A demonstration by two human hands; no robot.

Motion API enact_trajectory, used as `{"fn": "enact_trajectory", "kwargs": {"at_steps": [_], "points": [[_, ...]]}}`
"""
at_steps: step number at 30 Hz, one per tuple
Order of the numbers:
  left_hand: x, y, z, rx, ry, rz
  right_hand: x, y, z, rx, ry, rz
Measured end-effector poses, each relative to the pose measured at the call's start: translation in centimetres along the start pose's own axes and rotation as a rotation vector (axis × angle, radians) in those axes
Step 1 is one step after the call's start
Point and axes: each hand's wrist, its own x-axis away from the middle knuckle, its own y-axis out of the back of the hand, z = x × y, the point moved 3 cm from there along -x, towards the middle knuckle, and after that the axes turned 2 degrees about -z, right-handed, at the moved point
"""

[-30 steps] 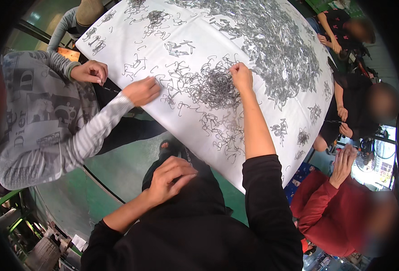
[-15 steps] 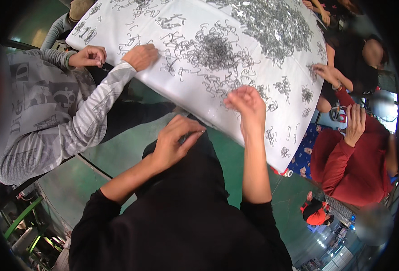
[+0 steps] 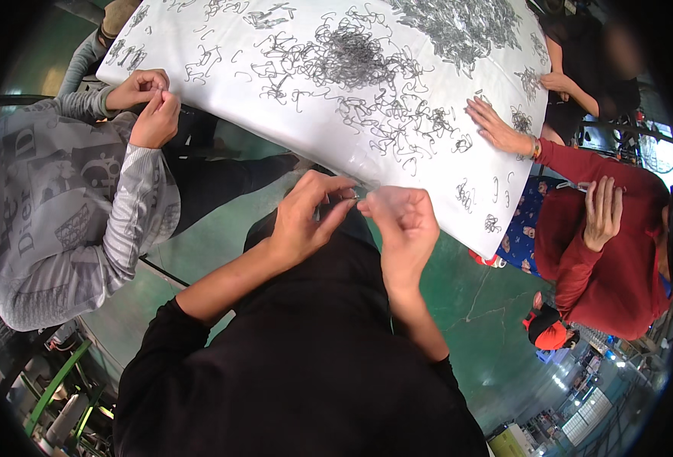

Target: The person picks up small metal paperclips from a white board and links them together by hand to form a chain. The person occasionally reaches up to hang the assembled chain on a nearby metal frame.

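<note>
Left hand [image 3: 312, 210] and right hand [image 3: 403, 228] are facing each other, fingertips close, at frame centre.
Dark hooks [image 3: 353, 55] are lying heaped on the white table [image 3: 306, 128], upper centre.

Both forearms reach forward over the lap, bent at the elbows, and the hands nearly meet before the body. The left hand [image 3: 306, 213] arches, thumb and forefinger angled toward each other; the right hand [image 3: 406, 227] curls inward, its fingertips just beside the left's. Motion blurs the right, so whether either pinch actually closes is hard to say.
</note>
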Motion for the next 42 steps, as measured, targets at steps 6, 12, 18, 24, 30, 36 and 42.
{"fn": "enact_trajectory", "kwargs": {"at_steps": [6,12,18,24,30,36,42], "points": [[-6.5,-1.1,4.9,-0.103,-0.129,-0.056,-0.2,0.6,0.6,0.214,0.436,0.028],[-21.4,-8.5,13.6,-0.343,-0.367,0.063,-1.7,1.9,1.7,0.499,0.518,0.197],[-28.4,-14.3,19.1,-0.71,-0.525,0.412,-3.8,2.8,1.6,0.462,0.581,0.248],[-29.1,-15.4,20.1,-0.911,-0.728,0.544,-5.0,3.3,1.6,0.476,0.582,0.268],[-28.5,-14.0,18.4,-0.579,-0.307,0.32,-4.4,2.8,1.3,0.472,0.526,0.251],[-22.6,-9.0,15.1,0.36,0.59,0.256,-3.2,2.0,0.3,0.475,0.504,0.176],[-11.8,-3.9,6.8,0.501,0.616,0.328,-2.2,0.9,-0.3,0.477,0.558,0.06]]}}
